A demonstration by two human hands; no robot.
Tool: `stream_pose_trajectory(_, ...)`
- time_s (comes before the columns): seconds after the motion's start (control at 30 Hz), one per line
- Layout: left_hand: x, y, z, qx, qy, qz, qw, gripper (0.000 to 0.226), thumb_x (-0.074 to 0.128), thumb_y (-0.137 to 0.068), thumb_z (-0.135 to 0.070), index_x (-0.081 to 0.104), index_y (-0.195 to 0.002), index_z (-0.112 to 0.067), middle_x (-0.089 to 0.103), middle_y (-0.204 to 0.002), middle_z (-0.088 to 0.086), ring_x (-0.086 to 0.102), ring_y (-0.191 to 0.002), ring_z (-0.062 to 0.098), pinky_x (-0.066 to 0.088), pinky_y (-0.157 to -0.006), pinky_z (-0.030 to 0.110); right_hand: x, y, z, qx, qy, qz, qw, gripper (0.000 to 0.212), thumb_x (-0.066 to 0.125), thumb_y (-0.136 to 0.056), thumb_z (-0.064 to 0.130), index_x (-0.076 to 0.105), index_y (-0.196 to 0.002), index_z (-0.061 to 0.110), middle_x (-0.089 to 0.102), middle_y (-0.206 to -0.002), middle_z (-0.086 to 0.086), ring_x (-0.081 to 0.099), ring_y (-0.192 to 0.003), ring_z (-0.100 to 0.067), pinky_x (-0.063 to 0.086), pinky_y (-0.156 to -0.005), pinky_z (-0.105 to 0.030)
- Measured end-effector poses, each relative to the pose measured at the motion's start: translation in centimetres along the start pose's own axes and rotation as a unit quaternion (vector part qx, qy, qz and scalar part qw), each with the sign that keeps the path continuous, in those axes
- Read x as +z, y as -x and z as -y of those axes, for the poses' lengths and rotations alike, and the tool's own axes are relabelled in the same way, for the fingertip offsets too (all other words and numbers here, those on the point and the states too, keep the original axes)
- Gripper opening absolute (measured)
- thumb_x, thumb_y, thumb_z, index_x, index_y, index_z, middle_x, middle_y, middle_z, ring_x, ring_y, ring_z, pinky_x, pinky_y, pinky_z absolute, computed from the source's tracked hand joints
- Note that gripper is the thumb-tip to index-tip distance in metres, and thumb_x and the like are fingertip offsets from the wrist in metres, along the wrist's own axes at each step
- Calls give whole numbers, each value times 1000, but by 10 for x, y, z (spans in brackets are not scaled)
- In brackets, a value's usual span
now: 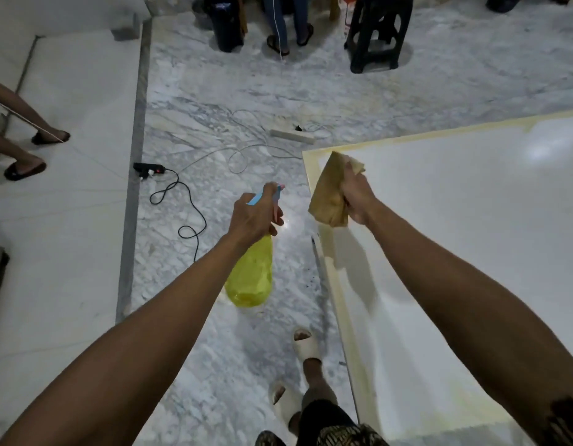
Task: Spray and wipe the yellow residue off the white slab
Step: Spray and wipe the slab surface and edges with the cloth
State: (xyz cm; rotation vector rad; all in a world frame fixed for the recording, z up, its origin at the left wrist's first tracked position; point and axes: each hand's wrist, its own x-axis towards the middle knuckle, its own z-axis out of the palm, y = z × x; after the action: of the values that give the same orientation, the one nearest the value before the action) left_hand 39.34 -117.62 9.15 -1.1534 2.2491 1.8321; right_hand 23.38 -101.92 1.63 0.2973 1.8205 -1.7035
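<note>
Our left hand (249,220) grips the spray bottle (250,272), right hand (356,196) clutches the cloth (327,194); yellow residue (352,284) rims the white slab (472,220), wiping mostly left

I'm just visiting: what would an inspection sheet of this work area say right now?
Surface: white slab, yellow residue along its edges.
Job's things: yellow spray bottle; tan cloth, lifted above the slab corner.
Clutter: dark stool and black bin far off.
Hands: left hand grips the bottle's neck; right hand grips the cloth.
Cables: black power strip with looped cord; white power strip, white wires.
Surroundings: marble floor; bystanders' sandalled feet.
</note>
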Motion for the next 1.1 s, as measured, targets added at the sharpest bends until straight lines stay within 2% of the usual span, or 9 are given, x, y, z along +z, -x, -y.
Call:
stream_pose_trajectory(0.1,5,-27,-9,15,8,-2,1000,52,56,-105,-40,74,-75,-2,76,-85,25,73,-70,30,51,-45,26,-9,-49,38,-100,146,-59,982,69,49,-93,66,56,-128,7,65,-123,-9,63,-113,-26,53,-98,-42)
stream_pose_trajectory(0.2,12,-54,-9,18,14,-11,1000,61,54,-104,-44,75,-79,8,76,-82,24,71,-64,26,51,-45,27,3,-96,63,-261,273,-53,924,53,40,-104,49,48,-145,18,60,-137,-6,57,-124,-21,47,-99,-31)
stream_pose_trajectory(0.27,15,-66,-2,20,31,-10,999,61,52,-98,-49,74,-74,2,75,-78,21,72,-67,27,50,-45,28,23,-129,56,-308,362,-54,878,48,41,-103,46,49,-143,20,65,-129,-10,61,-114,-29,47,-88,-34)
stream_pose_trajectory(0.37,19,-79,14,8,55,-11,998,45,52,-102,-45,74,-76,-16,71,-80,28,71,-71,29,49,-43,27,46,-173,12,-275,601,-5,750,55,39,-100,55,44,-143,20,54,-140,-18,51,-126,-37,41,-102,-47)
stream_pose_trajectory(0.47,18,-89,32,-18,69,-17,997,50,56,-92,-52,72,-70,-10,69,-73,21,70,-69,30,48,-43,29,48,-193,-33,-251,722,46,643,87,37,-89,77,18,-158,28,12,-166,-12,13,-151,-35,9,-117,-62)
stream_pose_trajectory(0.63,12,-100,64,-42,12,-19,999,67,54,-85,-59,74,-72,3,76,-72,16,73,-64,34,52,-51,34,37,-201,-28,-309,720,55,619,104,24,-73,95,17,-156,32,9,-167,-9,10,-150,-40,5,-116,-66)
stream_pose_trajectory(0.8,11,-105,83,-50,-28,-8,998,68,51,-98,-54,75,-76,5,77,-70,12,75,-67,38,57,-58,38,33,-210,-35,-312,708,58,631,75,1,-92,66,16,-158,33,12,-166,-8,12,-150,-39,2,-116,-64)
stream_pose_trajectory(0.9,16,-102,84,-57,-35,-1,998,68,52,-100,-53,75,-78,7,77,-71,12,73,-61,35,56,-59,37,32,-212,-41,-323,700,42,636,55,12,-105,48,19,-157,36,14,-166,-7,11,-150,-40,2,-117,-65)
stream_pose_trajectory(1.1,26,-92,76,-58,4,11,998,79,53,-79,-67,75,-86,9,74,-68,10,75,-76,42,53,-52,34,37,-191,-50,-332,683,24,650,53,13,-107,41,31,-155,27,24,-163,-8,16,-149,-41,6,-116,-65)
